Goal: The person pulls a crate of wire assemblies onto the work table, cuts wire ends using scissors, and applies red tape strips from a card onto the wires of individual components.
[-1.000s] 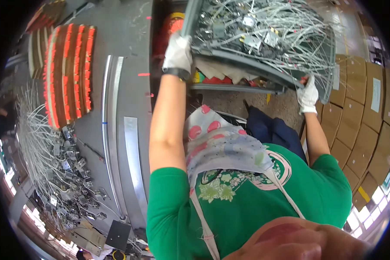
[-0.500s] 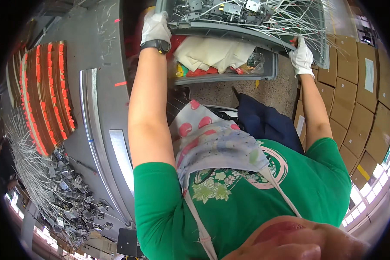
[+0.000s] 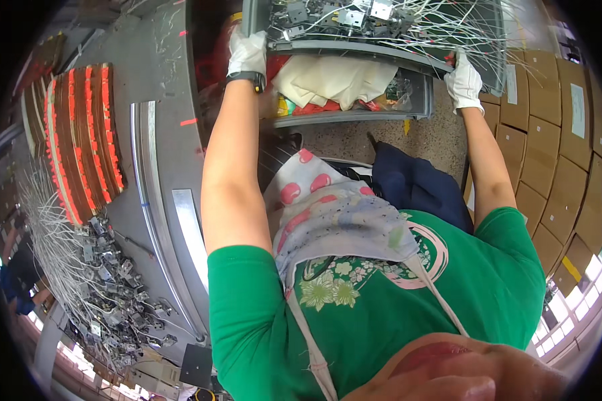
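Note:
A grey crate holding small metal parts with long white wires is at the top of the head view. My left hand, in a white glove, is closed on its left end, with the fingertips partly hidden. My right hand, gloved in white as well, grips the rim near the right corner. Beneath the crate an open grey drawer shows cream cloth and several colourful packets.
On the grey bench at left lie a bundle of brown strips with red edges, curved metal rails and a heap of wired metal parts. Cardboard boxes are stacked at right. Another person is at the far left.
The whole view has shifted slightly. Both hands keep their hold on the crate, which stays in nearly the same place above the drawer. Another person's arm shows more clearly at far left.

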Demonstrator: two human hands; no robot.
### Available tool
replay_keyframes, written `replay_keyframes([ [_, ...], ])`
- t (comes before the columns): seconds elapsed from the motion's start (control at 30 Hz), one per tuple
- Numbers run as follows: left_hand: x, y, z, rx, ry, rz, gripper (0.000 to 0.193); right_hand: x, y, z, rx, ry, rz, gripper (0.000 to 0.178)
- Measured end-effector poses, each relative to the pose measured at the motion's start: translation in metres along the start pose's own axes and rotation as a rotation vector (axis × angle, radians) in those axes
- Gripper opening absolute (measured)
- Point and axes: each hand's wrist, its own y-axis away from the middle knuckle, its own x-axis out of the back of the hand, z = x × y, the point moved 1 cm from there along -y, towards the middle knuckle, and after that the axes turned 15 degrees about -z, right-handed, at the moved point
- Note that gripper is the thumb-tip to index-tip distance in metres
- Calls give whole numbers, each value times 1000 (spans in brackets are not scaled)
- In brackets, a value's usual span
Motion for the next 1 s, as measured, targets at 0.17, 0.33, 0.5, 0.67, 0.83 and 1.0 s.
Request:
replay_keyframes([
  [0.17,-23,39,6,-252,-438,372,60,1,5,-6,80,-76,74,39],
  [0.33,-54,99,-30,-260,-336,497,56,6,12,-9,195,-71,115,42],
  [0.5,-68,89,-68,324,-525,-2,76,6,13,-12,226,-25,105,49],
  [0.67,-95,85,29,423,-705,-658,81,4,21,-5,105,-4,86,49],
  [0.83,-183,110,-40,328,-902,-551,65,2,10,-16,97,-9,48,51],
  [1.0,-180,140,-21,277,-666,-597,69,2,18,-15,129,-42,52,55],
])
